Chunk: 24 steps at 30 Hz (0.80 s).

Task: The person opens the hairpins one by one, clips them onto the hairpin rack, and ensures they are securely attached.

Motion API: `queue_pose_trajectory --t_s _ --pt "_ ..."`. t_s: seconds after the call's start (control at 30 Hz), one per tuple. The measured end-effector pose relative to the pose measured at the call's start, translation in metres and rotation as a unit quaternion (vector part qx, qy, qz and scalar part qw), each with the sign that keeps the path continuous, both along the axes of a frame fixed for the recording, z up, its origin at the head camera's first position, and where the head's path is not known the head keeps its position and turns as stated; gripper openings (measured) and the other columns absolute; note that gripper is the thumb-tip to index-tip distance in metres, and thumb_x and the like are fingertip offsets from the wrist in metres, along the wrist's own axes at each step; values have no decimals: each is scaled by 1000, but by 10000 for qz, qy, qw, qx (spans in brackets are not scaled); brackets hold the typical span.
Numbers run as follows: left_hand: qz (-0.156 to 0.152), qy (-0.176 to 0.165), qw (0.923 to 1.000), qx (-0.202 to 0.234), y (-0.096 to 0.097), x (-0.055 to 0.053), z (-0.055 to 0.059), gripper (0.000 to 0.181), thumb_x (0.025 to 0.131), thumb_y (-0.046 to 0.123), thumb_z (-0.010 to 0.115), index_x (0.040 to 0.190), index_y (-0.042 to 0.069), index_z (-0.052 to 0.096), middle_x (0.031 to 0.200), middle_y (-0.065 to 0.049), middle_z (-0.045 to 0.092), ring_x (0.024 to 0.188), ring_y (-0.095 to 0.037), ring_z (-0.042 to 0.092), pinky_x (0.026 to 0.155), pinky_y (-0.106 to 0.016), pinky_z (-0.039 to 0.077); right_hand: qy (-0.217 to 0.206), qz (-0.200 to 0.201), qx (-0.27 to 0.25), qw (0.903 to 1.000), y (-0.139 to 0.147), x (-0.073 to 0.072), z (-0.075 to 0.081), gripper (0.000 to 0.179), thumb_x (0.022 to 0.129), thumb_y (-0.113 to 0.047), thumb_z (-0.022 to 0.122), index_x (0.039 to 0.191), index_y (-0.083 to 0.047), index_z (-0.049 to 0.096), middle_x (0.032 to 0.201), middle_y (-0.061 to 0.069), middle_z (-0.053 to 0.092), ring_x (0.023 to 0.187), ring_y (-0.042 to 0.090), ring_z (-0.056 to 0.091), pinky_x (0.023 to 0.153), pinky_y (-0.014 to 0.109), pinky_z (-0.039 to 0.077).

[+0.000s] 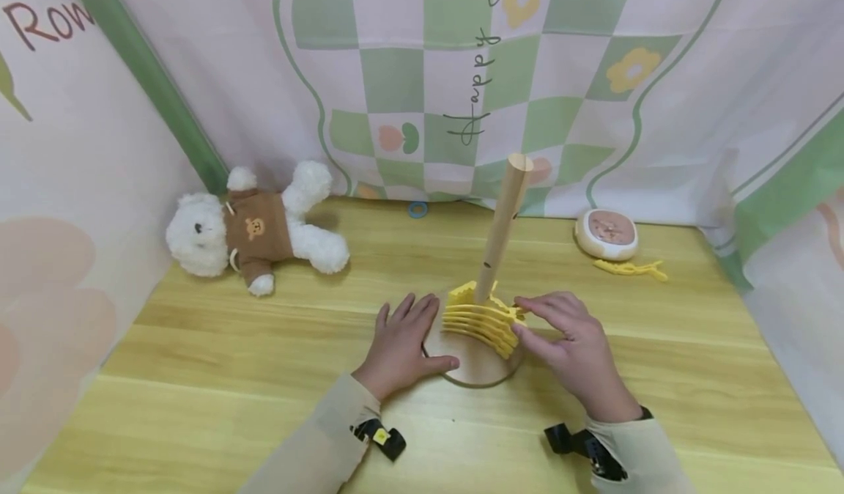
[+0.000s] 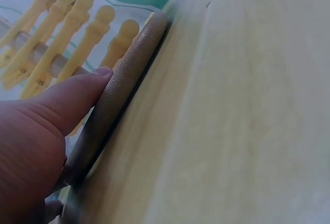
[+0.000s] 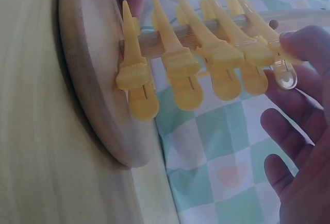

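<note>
A round wooden base (image 1: 471,369) carries an upright wooden post (image 1: 504,223). Several yellow plastic pieces (image 1: 478,325), with rounded, clip-like ends, are stacked one above another around the post's lower part. My right hand (image 1: 580,351) pinches the end of the uppermost yellow piece (image 3: 255,20) between thumb and index finger, while its other fingers stay loosely bent. My left hand (image 1: 402,351) rests on the base's left side with fingers extended. In the left wrist view, the left thumb (image 2: 77,98) touches the base near its rim.
A white plush toy (image 1: 257,230) in a brown shirt lies at the back left. Near the curtain sits a small blue ring (image 1: 417,209). At the back right are a pink-and-white round-cornered device (image 1: 606,234) and another yellow piece (image 1: 631,269).
</note>
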<state>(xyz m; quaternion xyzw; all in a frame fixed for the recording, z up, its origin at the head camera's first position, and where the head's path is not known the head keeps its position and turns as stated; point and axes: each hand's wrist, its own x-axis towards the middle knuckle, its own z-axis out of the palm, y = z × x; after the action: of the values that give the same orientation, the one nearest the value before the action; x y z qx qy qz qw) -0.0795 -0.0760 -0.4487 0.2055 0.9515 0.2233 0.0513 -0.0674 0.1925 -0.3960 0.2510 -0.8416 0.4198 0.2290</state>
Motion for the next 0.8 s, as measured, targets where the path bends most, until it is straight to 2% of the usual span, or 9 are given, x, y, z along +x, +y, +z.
queue_pose_trajectory --t_s 0.2,0.3,0.43,0.57,0.67,0.8 --pt "13 -25 10000 37 -1 0 -1 103 82 70 66 160 14 28 164 -3 28 152 -32 18 117 -64 7 -525 -60 -488 9974 4 1 -5 38 85 6 73 121 -3 71 112 8 72 107 6 58 96 16 41" --pt "12 -32 10000 74 0 -1 -1 103 82 70 67 160 13 29 164 -3 29 152 -32 18 117 -64 7 -536 -224 -860 9946 9 -1 -8 29 89 8 67 116 0 72 109 12 71 105 5 59 92 18 42" --pt "17 -62 10000 45 -1 -1 -1 104 82 71 67 160 13 28 164 -3 29 152 -31 18 118 -64 7 -388 -719 -1005 9916 20 -9 -15 17 89 11 66 103 5 73 101 17 70 99 0 60 87 18 42" --pt "16 -84 10000 35 -1 -2 -1 105 82 72 66 160 13 27 164 -3 28 153 -31 17 118 -63 6 -424 -1359 -992 9848 37 -16 -27 11 90 9 67 99 7 73 95 8 70 93 -4 58 82 19 41" --pt "26 -72 9999 73 -1 -2 -2 105 81 72 66 160 13 27 164 -3 28 152 -31 17 118 -64 6 -577 -1745 -997 9779 50 -20 -35 10 91 2 69 99 2 75 94 -7 68 91 -5 57 82 20 39" --pt "31 -79 9999 108 -1 -2 -2 105 81 71 67 160 13 28 164 -3 29 152 -31 17 118 -64 6 -678 -2193 -956 9686 68 -24 -48 10 92 -5 71 99 -3 77 94 -17 66 92 -4 56 84 19 37"
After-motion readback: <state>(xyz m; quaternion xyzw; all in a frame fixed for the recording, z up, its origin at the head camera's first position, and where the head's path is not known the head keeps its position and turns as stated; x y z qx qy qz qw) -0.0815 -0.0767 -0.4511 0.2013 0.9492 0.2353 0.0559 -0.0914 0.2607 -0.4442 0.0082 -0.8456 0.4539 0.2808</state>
